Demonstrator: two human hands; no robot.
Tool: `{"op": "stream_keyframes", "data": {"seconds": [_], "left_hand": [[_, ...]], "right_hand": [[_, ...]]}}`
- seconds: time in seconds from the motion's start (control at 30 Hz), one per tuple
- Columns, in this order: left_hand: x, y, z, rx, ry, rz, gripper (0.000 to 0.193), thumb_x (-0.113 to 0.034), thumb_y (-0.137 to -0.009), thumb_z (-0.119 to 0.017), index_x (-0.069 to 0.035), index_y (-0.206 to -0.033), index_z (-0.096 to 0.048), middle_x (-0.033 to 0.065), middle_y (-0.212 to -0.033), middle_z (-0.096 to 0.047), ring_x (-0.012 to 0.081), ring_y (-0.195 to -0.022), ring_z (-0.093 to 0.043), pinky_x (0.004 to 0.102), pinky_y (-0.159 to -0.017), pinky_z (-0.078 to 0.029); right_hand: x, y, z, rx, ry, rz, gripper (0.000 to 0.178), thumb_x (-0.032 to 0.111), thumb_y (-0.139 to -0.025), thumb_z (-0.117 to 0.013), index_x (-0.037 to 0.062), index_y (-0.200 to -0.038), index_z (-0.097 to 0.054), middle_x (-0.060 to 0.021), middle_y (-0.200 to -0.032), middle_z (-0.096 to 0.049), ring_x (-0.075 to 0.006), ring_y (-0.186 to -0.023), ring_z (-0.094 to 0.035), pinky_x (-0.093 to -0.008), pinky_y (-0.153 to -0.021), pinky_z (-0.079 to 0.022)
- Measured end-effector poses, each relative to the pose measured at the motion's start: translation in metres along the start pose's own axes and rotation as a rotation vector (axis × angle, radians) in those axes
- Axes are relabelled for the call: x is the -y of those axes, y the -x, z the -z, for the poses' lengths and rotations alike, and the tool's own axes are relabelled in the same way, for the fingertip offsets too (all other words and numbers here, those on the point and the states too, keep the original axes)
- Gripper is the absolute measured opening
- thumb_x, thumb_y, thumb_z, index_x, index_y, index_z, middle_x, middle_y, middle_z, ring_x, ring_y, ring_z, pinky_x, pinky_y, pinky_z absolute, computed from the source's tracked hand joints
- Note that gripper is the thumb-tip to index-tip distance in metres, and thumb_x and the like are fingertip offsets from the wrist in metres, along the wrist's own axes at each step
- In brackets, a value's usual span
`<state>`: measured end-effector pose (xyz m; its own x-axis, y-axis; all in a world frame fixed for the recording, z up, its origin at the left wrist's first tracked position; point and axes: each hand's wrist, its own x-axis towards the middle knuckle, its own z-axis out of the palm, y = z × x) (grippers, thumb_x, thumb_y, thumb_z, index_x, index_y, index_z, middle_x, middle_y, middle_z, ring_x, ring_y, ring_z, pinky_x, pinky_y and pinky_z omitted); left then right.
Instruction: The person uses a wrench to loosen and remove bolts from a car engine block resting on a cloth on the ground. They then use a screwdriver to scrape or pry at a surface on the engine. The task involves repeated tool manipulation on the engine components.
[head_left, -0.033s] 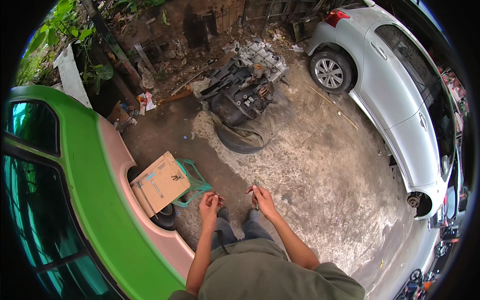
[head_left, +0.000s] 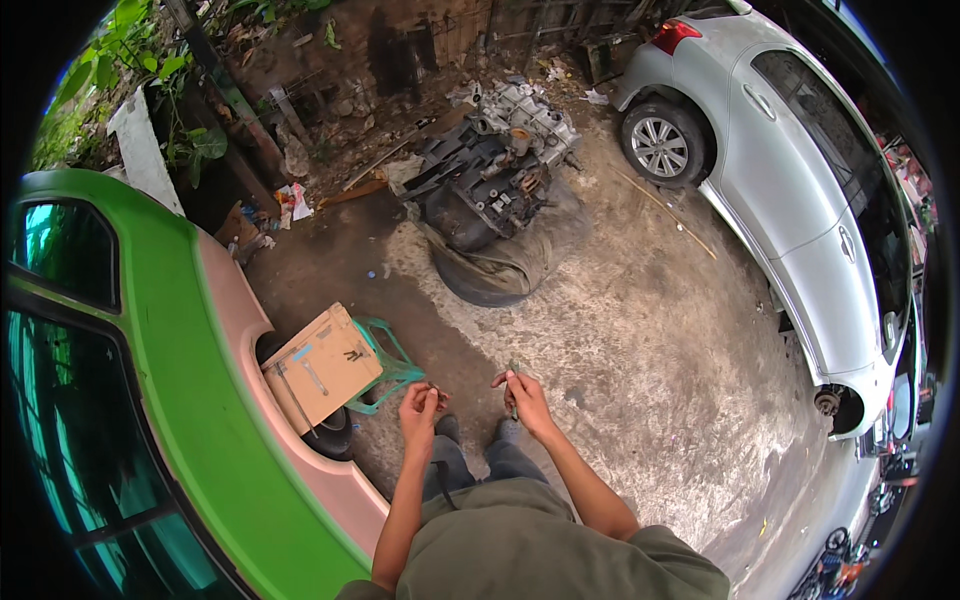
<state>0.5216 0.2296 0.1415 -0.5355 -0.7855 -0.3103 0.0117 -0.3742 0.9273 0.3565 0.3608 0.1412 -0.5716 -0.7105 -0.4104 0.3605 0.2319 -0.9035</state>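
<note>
Both my hands are raised over my feet, side by side and apart. My left hand (head_left: pixel 420 407) has thumb and fingers pinched together around something small and dark that I cannot make out. In my right hand (head_left: pixel 527 398) a thin, dark rod-like tool (head_left: pixel 513 409) is held between thumb and fingers, its ends sticking out above and below the grip. Just left of my left hand stands a green plastic stool (head_left: pixel 400 371). A brown board (head_left: pixel 318 348) rests at the stool, carrying a wrench (head_left: pixel 314 377), small dark pieces (head_left: pixel 354 355) and a blue scrap (head_left: pixel 301 352).
A green and pink car body (head_left: pixel 185 330) fills the left side, with a tyre (head_left: pixel 332 437) under its arch. Ahead, a dismantled engine (head_left: pixel 500 160) sits on a cloth-draped tyre (head_left: pixel 490 285). A silver car (head_left: pixel 790 190) stands right, its nearer wheel hub (head_left: pixel 827 402) bare. A stick (head_left: pixel 665 212) lies between.
</note>
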Motion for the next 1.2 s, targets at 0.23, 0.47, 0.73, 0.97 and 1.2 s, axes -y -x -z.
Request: {"op": "stream_keyframes", "data": {"seconds": [0.23, 0.47, 0.73, 0.97, 1.2], "left_hand": [[-0.007, -0.058, 0.058, -0.015, -0.018, -0.052, 0.012, -0.011, -0.096, -0.060, 0.000, -0.100, -0.056, 0.0062, -0.085, -0.065, 0.0114, -0.077, -0.060, 0.0257, -0.071, -0.048], [0.009, -0.124, 0.144, -0.186, -0.153, 0.011, 0.008, -0.008, -0.096, -0.058, -0.001, -0.098, -0.056, 0.0044, -0.080, -0.063, 0.0096, -0.074, -0.057, 0.0240, -0.069, -0.046], [0.109, -0.202, 0.230, -0.410, -0.305, 0.063, 0.009, -0.008, -0.094, -0.060, 0.000, -0.096, -0.057, 0.0033, -0.076, -0.062, 0.0091, -0.069, -0.056, 0.0245, -0.065, -0.045], [0.171, -0.246, 0.281, -0.440, -0.579, -0.007, 0.011, -0.004, -0.089, -0.063, 0.001, -0.099, -0.063, 0.0063, -0.081, -0.062, 0.0140, -0.071, -0.057, 0.0286, -0.067, -0.047], [0.185, -0.281, 0.300, -0.369, -0.834, -0.150, 0.014, -0.004, -0.085, -0.067, -0.001, -0.098, -0.065, 0.0123, -0.091, -0.057, 0.0281, -0.089, -0.056, 0.0379, -0.080, -0.047]], "right_hand": [[-0.008, -0.055, -0.063, 0.002, 0.041, -0.033, 0.040, 0.029, -0.105, -0.041, -0.0022, -0.092, -0.063, 0.0013, -0.060, -0.042, -0.0086, -0.055, -0.039, -0.0267, -0.055, -0.038], [-0.048, -0.132, -0.145, 0.078, 0.103, -0.090, 0.040, 0.029, -0.105, -0.041, -0.0021, -0.091, -0.062, -0.0003, -0.063, -0.047, -0.0081, -0.055, -0.040, -0.0258, -0.055, -0.037], [-0.157, -0.241, -0.218, 0.090, 0.134, -0.136, 0.038, 0.030, -0.104, -0.043, -0.0012, -0.094, -0.063, 0.0021, -0.061, -0.042, -0.0079, -0.057, -0.039, -0.0259, -0.055, -0.035], [-0.230, -0.288, -0.244, 0.088, 0.108, -0.214, 0.039, 0.030, -0.104, -0.044, -0.0016, -0.094, -0.063, 0.0021, -0.061, -0.042, -0.0076, -0.056, -0.038, -0.0261, -0.054, -0.035], [-0.263, -0.307, -0.251, 0.069, 0.188, -0.218, 0.039, 0.032, -0.103, -0.044, 0.0017, -0.092, -0.065, 0.0013, -0.060, -0.045, -0.0077, -0.053, -0.040, -0.0268, -0.052, -0.034]]}}
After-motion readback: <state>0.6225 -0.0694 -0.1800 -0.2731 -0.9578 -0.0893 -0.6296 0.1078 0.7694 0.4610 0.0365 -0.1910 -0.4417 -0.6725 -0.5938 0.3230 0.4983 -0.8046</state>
